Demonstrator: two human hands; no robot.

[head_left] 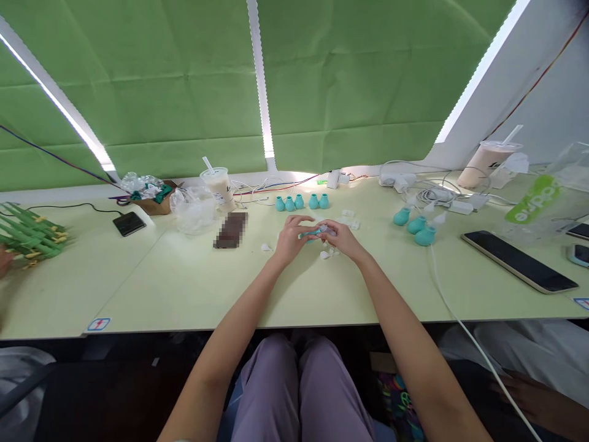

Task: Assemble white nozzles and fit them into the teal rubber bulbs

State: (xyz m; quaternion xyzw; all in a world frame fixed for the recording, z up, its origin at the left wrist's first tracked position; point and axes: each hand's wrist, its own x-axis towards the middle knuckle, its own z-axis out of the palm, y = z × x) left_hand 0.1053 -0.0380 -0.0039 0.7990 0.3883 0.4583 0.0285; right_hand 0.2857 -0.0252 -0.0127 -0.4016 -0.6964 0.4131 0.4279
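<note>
My left hand [293, 239] is closed on a small teal piece [310, 234], mostly covered by the fingers. Pressed up to its right end, my right hand [341, 238] pinches a small whitish, translucent piece [327, 230] whose kind I cannot make out. Both hands meet just above the table. Small white teardrop-shaped pieces [324, 255] lie below the right hand, and another white piece [265, 247] is left of the left hand. Beyond the hands stands a row of several small teal vase-shaped pieces [299, 201].
Three teal vases with white tips [424, 236] stand to the right, near white cables [437, 195] and a tablet [519, 261]. Drink cups [219, 187], a plastic bag [193, 209] and a phone [129, 224] sit about the table [184, 294]. Green stems [32, 230] lie far left by another person's hand.
</note>
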